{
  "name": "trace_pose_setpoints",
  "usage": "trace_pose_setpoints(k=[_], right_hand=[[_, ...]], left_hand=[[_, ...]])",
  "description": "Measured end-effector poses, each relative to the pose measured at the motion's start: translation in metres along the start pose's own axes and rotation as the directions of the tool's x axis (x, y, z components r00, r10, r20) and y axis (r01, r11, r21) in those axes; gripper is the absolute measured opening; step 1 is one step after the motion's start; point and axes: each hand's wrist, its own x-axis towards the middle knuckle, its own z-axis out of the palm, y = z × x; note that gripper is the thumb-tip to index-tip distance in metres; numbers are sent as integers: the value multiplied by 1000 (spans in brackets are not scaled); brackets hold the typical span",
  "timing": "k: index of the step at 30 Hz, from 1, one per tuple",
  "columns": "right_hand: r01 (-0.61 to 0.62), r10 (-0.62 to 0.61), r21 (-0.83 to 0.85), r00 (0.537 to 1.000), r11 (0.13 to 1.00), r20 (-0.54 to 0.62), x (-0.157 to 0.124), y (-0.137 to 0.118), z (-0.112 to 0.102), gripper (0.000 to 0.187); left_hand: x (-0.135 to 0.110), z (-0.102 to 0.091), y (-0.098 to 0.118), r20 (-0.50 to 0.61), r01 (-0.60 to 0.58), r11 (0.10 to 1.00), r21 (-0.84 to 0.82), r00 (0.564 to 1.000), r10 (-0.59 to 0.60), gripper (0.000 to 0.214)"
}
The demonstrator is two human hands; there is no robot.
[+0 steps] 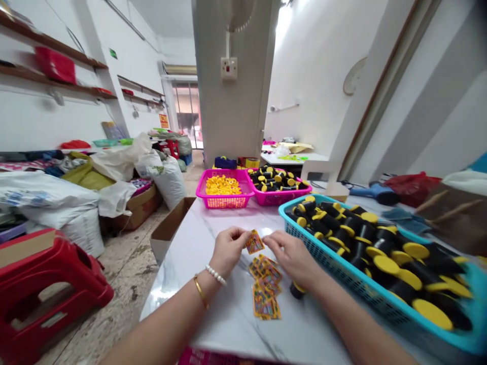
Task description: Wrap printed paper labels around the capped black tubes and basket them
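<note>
Nearest the camera in the head view, stretches two bare forearms [163,317] in over a white marbled desk [236,324]. Wears a beaded bracelet [216,274] and a gold-coloured bangle [200,291] just behind the left hand [230,246]. Pinches a small printed card [254,242] between left thumb and fingertips. Holds the right hand [291,253] at the opposite edge of that card, fingers bent; cannot tell whether grasping it or merely close by.

Has loose cards [266,284] lying overlapped on the near side of both hands, between the forearms. Seems occupied with a single card, with several left in the pile. Has one black cylinder [297,290] just below the right hand, partly hidden; cannot tell whether touching the wrist.

To the right of the right hand, shows a blue basket [353,269] heaped with black-and-yellow cylinders [363,235]. Beyond both hands, shows a pink basket [226,203] of small yellow pieces [223,185] and, beside it, a second pink basket [283,196] of black-and-yellow pieces [274,178]. Gives no clear sign of finished pieces versus waiting ones, so cannot tell how much is done.
</note>
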Motion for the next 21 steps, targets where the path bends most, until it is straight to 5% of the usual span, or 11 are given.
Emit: trace_pose_setpoints(k=[4,7,13,21], right_hand=[[-141,141,264,990,954,16,1,-5,-1,35],[-120,124,219,992,968,-4,-1,-7,3,34],[-109,129,87,951,990,-281,-2,-3,3,42],[-36,42,24,929,999,-368,-4,-3,5,39]], left_hand=[[-5,2,3,46,-38,998,59,998,35,33],[-9,2,6,63,-24,999,23,998,23,32],[-20,5,13,37,-16,986,-169,999,22,37],[-23,5,16,88,5,996,-86,996,3,49]])
